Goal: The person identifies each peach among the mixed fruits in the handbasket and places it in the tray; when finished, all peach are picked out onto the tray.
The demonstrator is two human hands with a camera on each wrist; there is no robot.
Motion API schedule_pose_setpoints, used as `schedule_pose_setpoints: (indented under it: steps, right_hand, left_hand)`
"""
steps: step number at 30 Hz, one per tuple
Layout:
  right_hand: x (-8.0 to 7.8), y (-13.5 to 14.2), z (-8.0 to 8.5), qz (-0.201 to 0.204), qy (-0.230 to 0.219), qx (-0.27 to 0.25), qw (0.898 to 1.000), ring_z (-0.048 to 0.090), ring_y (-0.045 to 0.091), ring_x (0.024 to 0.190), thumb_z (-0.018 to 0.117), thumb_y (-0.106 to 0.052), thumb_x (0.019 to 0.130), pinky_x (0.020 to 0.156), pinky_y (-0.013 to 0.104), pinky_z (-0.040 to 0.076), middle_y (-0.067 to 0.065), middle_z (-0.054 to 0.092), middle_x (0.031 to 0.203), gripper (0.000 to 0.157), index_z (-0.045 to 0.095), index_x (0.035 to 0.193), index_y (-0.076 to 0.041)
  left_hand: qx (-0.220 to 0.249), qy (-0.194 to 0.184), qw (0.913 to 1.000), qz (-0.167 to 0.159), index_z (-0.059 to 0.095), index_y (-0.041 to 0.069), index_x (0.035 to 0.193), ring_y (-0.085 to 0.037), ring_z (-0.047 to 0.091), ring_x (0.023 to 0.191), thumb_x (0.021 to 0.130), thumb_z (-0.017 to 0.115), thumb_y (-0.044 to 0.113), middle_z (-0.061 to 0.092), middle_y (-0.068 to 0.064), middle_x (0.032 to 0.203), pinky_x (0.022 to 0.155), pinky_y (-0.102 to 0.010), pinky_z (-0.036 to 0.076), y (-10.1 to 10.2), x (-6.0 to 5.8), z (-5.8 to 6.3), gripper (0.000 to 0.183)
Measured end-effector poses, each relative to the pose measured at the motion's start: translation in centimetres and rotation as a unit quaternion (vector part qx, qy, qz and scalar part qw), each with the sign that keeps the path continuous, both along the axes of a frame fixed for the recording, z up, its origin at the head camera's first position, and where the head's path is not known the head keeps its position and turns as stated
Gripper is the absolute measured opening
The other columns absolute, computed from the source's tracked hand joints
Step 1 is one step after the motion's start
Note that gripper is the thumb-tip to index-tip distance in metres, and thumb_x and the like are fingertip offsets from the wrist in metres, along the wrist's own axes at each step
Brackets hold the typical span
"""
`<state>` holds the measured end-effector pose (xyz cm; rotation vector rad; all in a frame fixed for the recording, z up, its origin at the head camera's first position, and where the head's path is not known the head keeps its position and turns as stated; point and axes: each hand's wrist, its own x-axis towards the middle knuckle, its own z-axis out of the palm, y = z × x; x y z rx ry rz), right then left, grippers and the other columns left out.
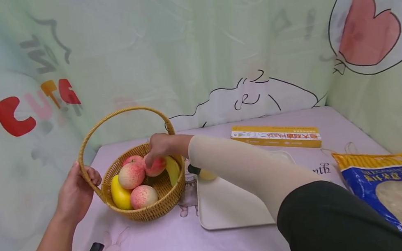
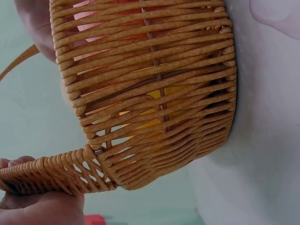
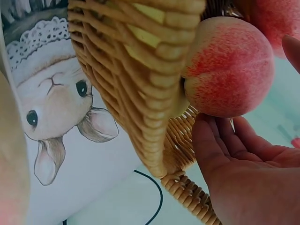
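Observation:
My left hand (image 1: 78, 189) grips the wrapped handle of a wicker basket (image 1: 151, 212) low down on its left side. In the left wrist view, the thumb and fingers close round that handle (image 2: 61, 171). My right hand (image 1: 160, 146) reaches over the basket's far right side. Its fingers touch a pink peach (image 3: 229, 70), while the thumb tip stands a little apart from it. More peaches (image 1: 131, 175), a smooth yellow fruit (image 1: 120, 194) and a yellow-green banana (image 1: 172, 170) lie in the basket. The right sleeve hides part of a pale tray (image 1: 230, 215).
A beige-yellow rounded item (image 1: 207, 175) on the tray is partly covered by the right arm. Behind the tray lies a long yellow-and-white pasta box (image 1: 276, 136). A blue-and-yellow bag (image 1: 399, 198) lies at the right. Printed curtains (image 1: 192, 52) surround the table.

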<state>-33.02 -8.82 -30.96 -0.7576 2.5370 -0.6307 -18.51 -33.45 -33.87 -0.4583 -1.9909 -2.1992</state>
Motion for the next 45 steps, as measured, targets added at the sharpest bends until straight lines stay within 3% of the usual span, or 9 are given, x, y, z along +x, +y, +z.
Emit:
schedule_pose_setpoints:
  steps: [2,5,8,13,22,27,32,37,45]
  right_hand:
    - [0.0,-0.1,0.1,0.000,0.001,0.012,1.000,0.037,0.011,0.057,0.082,-0.033,0.085,0.060,0.024,0.044,-0.006,0.030,0.062,0.047,0.043,0.065,-0.015]
    - [0.0,-0.1,0.2,0.002,-0.001,0.017,1.000,0.051,0.012,0.071,0.082,-0.034,0.085,0.079,0.027,0.056,-0.003,0.044,0.072,0.036,0.055,0.082,-0.011]
    - [-0.2,-0.1,-0.1,0.010,-0.006,0.019,1.000,0.058,0.014,0.082,0.082,-0.035,0.085,0.093,0.034,0.057,0.001,0.055,0.086,0.039,0.062,0.102,-0.005]
    - [-0.4,-0.4,-0.7,0.011,-0.017,0.027,0.999,0.061,0.015,0.088,0.082,-0.036,0.085,0.094,0.033,0.057,0.003,0.060,0.097,0.047,0.062,0.112,-0.005]
    - [-0.4,-0.5,-0.9,0.022,-0.002,0.028,0.999,0.061,0.013,0.078,0.085,-0.036,0.082,0.087,0.031,0.059,0.000,0.057,0.085,0.043,0.063,0.102,-0.005]
    - [-0.5,-0.3,-0.8,0.015,0.021,0.027,0.999,0.053,0.011,0.067,0.082,-0.038,0.083,0.074,0.027,0.057,-0.004,0.044,0.069,0.039,0.055,0.076,-0.012]
    - [-0.6,0.2,-0.6,0.001,0.019,-0.001,1.000,0.043,0.009,0.056,0.079,-0.034,0.083,0.056,0.023,0.042,-0.007,0.036,0.055,0.045,0.047,0.057,-0.017]
    - [-0.2,0.9,-0.2,0.014,0.023,-0.039,0.999,0.037,0.008,0.054,0.079,-0.031,0.084,0.053,0.022,0.034,-0.008,0.034,0.055,0.041,0.049,0.059,-0.017]
    - [1.1,2.5,0.5,0.001,0.003,-0.126,0.992,0.044,0.010,0.065,0.078,-0.026,0.086,0.060,0.021,0.041,-0.007,0.047,0.064,0.024,0.061,0.075,-0.014]
  left_hand:
    - [0.003,0.001,1.0000,0.001,0.052,0.009,0.093,-0.019,0.045,0.085,0.115,0.026,0.040,0.050,-0.002,0.085,0.083,-0.027,0.042,0.0,-0.1,0.0,0.046]
    - [0.009,0.002,1.0000,-0.001,0.053,0.010,0.091,-0.019,0.045,0.083,0.115,0.026,0.040,0.050,-0.001,0.083,0.081,-0.028,0.041,0.1,-0.2,-0.1,0.047]
    - [0.010,0.002,0.9999,-0.004,0.053,0.010,0.090,-0.019,0.045,0.082,0.115,0.026,0.041,0.050,-0.002,0.083,0.081,-0.028,0.040,0.1,-0.3,-0.1,0.048]
    - [0.009,-0.001,0.9999,-0.008,0.053,0.010,0.090,-0.019,0.044,0.083,0.115,0.025,0.041,0.050,-0.002,0.084,0.081,-0.029,0.040,0.0,-0.2,-0.1,0.048]
    - [-0.001,-0.003,1.0000,-0.003,0.053,0.010,0.092,-0.019,0.045,0.084,0.115,0.025,0.042,0.050,-0.001,0.085,0.082,-0.028,0.041,0.0,-0.2,-0.2,0.047]
    - [-0.003,0.001,1.0000,-0.003,0.052,0.010,0.092,-0.019,0.045,0.084,0.115,0.025,0.041,0.050,-0.002,0.085,0.082,-0.028,0.041,-0.1,-0.2,-0.2,0.047]
    - [0.003,0.005,1.0000,-0.004,0.052,0.010,0.092,-0.018,0.045,0.083,0.115,0.026,0.041,0.050,-0.001,0.084,0.082,-0.027,0.041,-0.1,-0.2,-0.1,0.046]
    - [0.003,0.004,1.0000,-0.005,0.053,0.010,0.093,-0.018,0.045,0.084,0.115,0.026,0.040,0.050,-0.001,0.085,0.081,-0.027,0.041,-0.2,0.0,0.0,0.046]
    - [-0.002,0.002,1.0000,-0.005,0.052,0.009,0.093,-0.019,0.045,0.085,0.115,0.026,0.040,0.050,-0.002,0.086,0.083,-0.028,0.041,0.0,0.0,0.0,0.045]
